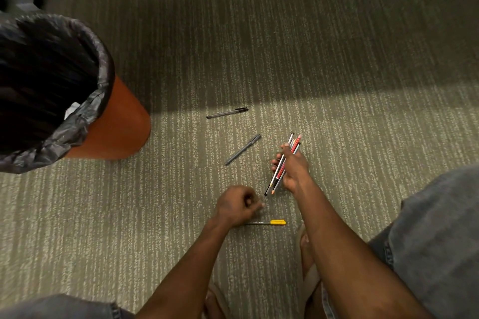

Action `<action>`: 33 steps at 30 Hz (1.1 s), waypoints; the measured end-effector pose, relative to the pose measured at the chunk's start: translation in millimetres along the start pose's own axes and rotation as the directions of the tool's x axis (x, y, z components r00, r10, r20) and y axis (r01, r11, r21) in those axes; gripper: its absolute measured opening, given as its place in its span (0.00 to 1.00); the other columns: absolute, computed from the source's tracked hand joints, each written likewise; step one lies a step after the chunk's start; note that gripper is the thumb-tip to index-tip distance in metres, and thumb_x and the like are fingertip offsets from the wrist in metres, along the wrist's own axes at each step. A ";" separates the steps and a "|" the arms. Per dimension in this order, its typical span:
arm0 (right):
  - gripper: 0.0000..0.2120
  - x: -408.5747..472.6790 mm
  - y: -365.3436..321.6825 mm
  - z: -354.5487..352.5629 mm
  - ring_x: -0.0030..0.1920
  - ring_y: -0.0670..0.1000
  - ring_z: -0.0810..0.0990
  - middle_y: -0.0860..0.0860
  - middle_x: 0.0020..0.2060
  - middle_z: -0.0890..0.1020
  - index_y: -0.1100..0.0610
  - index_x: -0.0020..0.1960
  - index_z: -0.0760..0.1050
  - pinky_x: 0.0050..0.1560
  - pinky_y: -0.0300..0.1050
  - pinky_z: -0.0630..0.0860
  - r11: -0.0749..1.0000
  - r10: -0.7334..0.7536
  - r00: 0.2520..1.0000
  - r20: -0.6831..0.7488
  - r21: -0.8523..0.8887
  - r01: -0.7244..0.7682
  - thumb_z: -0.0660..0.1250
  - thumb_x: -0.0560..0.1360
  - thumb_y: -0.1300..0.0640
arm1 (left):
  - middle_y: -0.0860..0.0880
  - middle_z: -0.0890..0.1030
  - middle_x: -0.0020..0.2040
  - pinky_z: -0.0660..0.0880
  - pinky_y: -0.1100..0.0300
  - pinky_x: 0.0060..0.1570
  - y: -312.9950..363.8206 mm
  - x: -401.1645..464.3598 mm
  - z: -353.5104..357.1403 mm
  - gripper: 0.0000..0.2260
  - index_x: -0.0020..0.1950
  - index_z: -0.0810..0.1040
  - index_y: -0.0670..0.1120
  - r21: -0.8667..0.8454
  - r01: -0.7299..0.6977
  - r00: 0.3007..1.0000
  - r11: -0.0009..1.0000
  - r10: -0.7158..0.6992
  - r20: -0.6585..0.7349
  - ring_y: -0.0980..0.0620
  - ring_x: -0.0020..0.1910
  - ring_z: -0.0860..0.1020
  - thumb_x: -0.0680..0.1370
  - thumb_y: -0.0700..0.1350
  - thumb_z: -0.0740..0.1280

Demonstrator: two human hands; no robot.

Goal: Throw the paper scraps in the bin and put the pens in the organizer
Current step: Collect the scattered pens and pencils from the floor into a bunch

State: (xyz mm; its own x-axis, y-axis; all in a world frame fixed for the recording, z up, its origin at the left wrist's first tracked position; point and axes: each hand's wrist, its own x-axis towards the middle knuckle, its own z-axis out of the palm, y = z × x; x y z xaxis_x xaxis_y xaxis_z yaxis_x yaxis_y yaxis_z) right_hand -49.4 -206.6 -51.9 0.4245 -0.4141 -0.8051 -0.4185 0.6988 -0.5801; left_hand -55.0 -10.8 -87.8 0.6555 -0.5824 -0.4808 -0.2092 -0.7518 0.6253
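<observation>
Denim-clad knees (438, 241) framed the bottom of the view at five and seven o'clock, with sandalled feet (309, 277) between them on the striped grey-green carpet (337, 72). From there, both bare forearms reached toward the centre. At the centre, the right hand (291, 167) was clamped around a bundle of pens and pencils (283, 163), slanted from lower left to upper right. Toward six o'clock of it, the left hand (237, 206) was curled into a loose fist just above a yellow-capped pen (272, 222) lying on the carpet; whether it touched the pen could not be told. Two dark pens lay loose toward twelve o'clock, one (243, 149) near the bundle, another (227, 112) farther off. At nine o'clock stood an orange bin (114, 124) lined with a black bag (85, 116), a white paper scrap (72, 108) showing inside its rim.
</observation>
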 end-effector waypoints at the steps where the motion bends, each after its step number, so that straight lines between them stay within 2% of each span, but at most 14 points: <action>1: 0.07 0.9 -0.1 0.7 0.31 0.50 0.73 0.52 0.33 0.73 0.56 0.58 0.70 0.33 0.46 0.71 1.000 -0.004 1.000 -0.004 -0.008 0.004 0.61 0.84 0.53 | 0.54 0.83 0.39 0.79 0.54 0.41 -2.4 -2.8 1.3 0.17 0.45 0.83 0.51 0.068 -0.026 0.997 0.997 0.021 0.075 0.53 0.38 0.80 0.70 0.63 0.75; 5: 0.05 1.3 1.6 2.7 0.31 0.50 0.74 0.51 0.33 0.75 0.55 0.55 0.72 0.33 0.45 0.72 0.998 -0.012 1.000 -0.003 -0.059 0.012 0.61 0.84 0.53 | 0.53 0.84 0.48 0.74 0.56 0.48 -3.2 -8.2 7.5 0.24 0.53 0.81 0.53 0.366 -0.189 0.969 0.911 0.113 0.218 0.51 0.48 0.79 0.64 0.66 0.77; 9: 0.06 -1.1 3.2 2.4 0.31 0.50 0.74 0.51 0.33 0.75 0.54 0.51 0.72 0.33 0.45 0.72 0.998 -0.010 1.000 0.013 -0.060 0.010 0.61 0.84 0.53 | 0.49 0.86 0.52 0.74 0.54 0.50 1.3 -3.5 7.6 0.15 0.53 0.81 0.50 0.431 -0.223 0.960 0.874 0.119 0.254 0.45 0.54 0.81 0.70 0.55 0.76; 12: 0.06 -2.4 2.6 2.1 0.32 0.50 0.73 0.51 0.34 0.75 0.54 0.51 0.72 0.33 0.45 0.70 0.999 -0.013 1.000 0.013 -0.049 0.013 0.61 0.84 0.53 | 0.48 0.86 0.49 0.75 0.54 0.49 1.5 0.4 2.0 0.12 0.52 0.83 0.49 0.383 -0.156 0.976 0.910 0.081 0.203 0.44 0.52 0.82 0.74 0.54 0.73; 16: 0.06 -3.5 -0.3 2.5 0.32 0.51 0.74 0.51 0.34 0.75 0.55 0.52 0.73 0.33 0.46 0.71 0.999 -0.009 1.000 0.010 -0.052 0.010 0.61 0.84 0.53 | 0.49 0.86 0.48 0.76 0.53 0.51 -5.7 10.0 -14.7 0.10 0.51 0.83 0.49 0.327 -0.041 0.999 0.944 0.047 -0.010 0.45 0.52 0.81 0.76 0.53 0.70; 18: 0.06 -4.5 -2.0 4.3 0.33 0.51 0.75 0.52 0.34 0.76 0.55 0.54 0.74 0.34 0.46 0.73 0.998 0.001 1.000 0.015 -0.058 0.000 0.62 0.84 0.53 | 0.50 0.85 0.50 0.75 0.52 0.54 -8.0 15.0 -23.1 0.10 0.52 0.83 0.50 0.324 0.019 0.996 0.946 0.011 -0.090 0.45 0.53 0.80 0.76 0.54 0.70; 20: 0.06 -6.9 -3.8 7.8 0.33 0.51 0.76 0.52 0.35 0.76 0.56 0.56 0.74 0.36 0.47 0.74 0.999 0.021 0.999 0.031 -0.046 -0.019 0.63 0.83 0.54 | 0.50 0.85 0.54 0.75 0.50 0.57 -8.8 15.9 -28.9 0.14 0.56 0.82 0.51 0.312 0.066 0.994 0.948 -0.035 -0.104 0.45 0.56 0.80 0.75 0.56 0.71; 22: 0.08 -15.2 -9.4 14.7 0.34 0.52 0.77 0.53 0.36 0.76 0.57 0.59 0.74 0.37 0.48 0.74 0.999 0.047 0.996 0.078 -0.003 -0.047 0.63 0.83 0.55 | 0.49 0.84 0.57 0.76 0.50 0.59 -3.8 12.4 -35.1 0.18 0.61 0.82 0.50 0.173 0.104 0.985 0.979 -0.077 -0.155 0.45 0.57 0.80 0.76 0.57 0.73; 24: 0.09 -33.8 -22.0 25.1 0.37 0.52 0.78 0.53 0.37 0.77 0.59 0.60 0.73 0.39 0.48 0.75 0.995 0.083 0.987 0.134 0.051 -0.090 0.64 0.82 0.56 | 0.48 0.85 0.55 0.78 0.54 0.53 16.7 2.0 -50.8 0.18 0.61 0.83 0.47 -0.173 0.149 0.946 0.974 -0.191 -0.261 0.47 0.53 0.82 0.78 0.58 0.71; 26: 0.08 -66.5 -43.6 40.4 0.40 0.53 0.80 0.53 0.39 0.78 0.58 0.60 0.73 0.42 0.49 0.77 0.984 0.110 0.975 0.193 0.115 -0.134 0.64 0.82 0.57 | 0.49 0.86 0.50 0.76 0.58 0.45 54.5 -14.4 -79.2 0.21 0.60 0.84 0.47 -0.556 0.200 0.909 0.807 -0.364 -0.201 0.49 0.50 0.83 0.82 0.62 0.63; 28: 0.08 -110.0 -71.5 58.4 0.43 0.54 0.81 0.54 0.41 0.78 0.58 0.61 0.72 0.46 0.50 0.77 0.967 0.116 0.962 0.245 0.193 -0.166 0.63 0.82 0.59 | 0.45 0.87 0.55 0.75 0.58 0.44 103.4 -35.2 -112.5 0.30 0.62 0.83 0.46 -0.852 0.225 0.887 0.473 -0.461 -0.022 0.49 0.52 0.84 0.83 0.67 0.51; 29: 0.08 -135.2 -90.1 67.6 0.44 0.55 0.82 0.54 0.41 0.79 0.57 0.61 0.72 0.48 0.51 0.78 0.958 0.105 0.956 0.275 0.231 -0.171 0.63 0.82 0.59 | 0.43 0.87 0.57 0.75 0.56 0.46 127.6 -49.0 -133.3 0.35 0.63 0.83 0.46 -0.935 0.211 0.871 0.286 -0.490 0.047 0.49 0.53 0.84 0.82 0.69 0.47; 31: 0.07 -193.9 -136.3 84.7 0.44 0.55 0.84 0.54 0.42 0.81 0.56 0.60 0.72 0.48 0.51 0.79 0.945 0.058 0.944 0.325 0.288 -0.157 0.63 0.82 0.59 | 0.43 0.85 0.60 0.75 0.50 0.57 173.9 -83.5 -179.7 0.41 0.64 0.82 0.46 -0.992 0.115 0.828 -0.048 -0.547 0.123 0.47 0.58 0.82 0.79 0.74 0.43; 33: 0.07 -251.4 -184.8 97.1 0.43 0.54 0.86 0.54 0.41 0.83 0.55 0.60 0.73 0.46 0.50 0.80 0.936 -0.007 0.931 0.365 0.331 -0.123 0.63 0.82 0.58 | 0.41 0.84 0.63 0.71 0.45 0.68 216.8 -117.6 -225.4 0.43 0.68 0.79 0.45 -0.956 -0.011 0.818 -0.294 -0.553 0.160 0.42 0.64 0.79 0.78 0.76 0.43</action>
State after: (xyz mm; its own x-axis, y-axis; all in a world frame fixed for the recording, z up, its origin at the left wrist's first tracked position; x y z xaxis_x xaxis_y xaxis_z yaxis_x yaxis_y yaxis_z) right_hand -0.8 -175.0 269.7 0.6910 -0.1777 -0.7006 -0.1777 0.8978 -0.4030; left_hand -13.9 -35.6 242.9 0.5353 -0.1101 -0.8375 0.7477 0.5230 0.4092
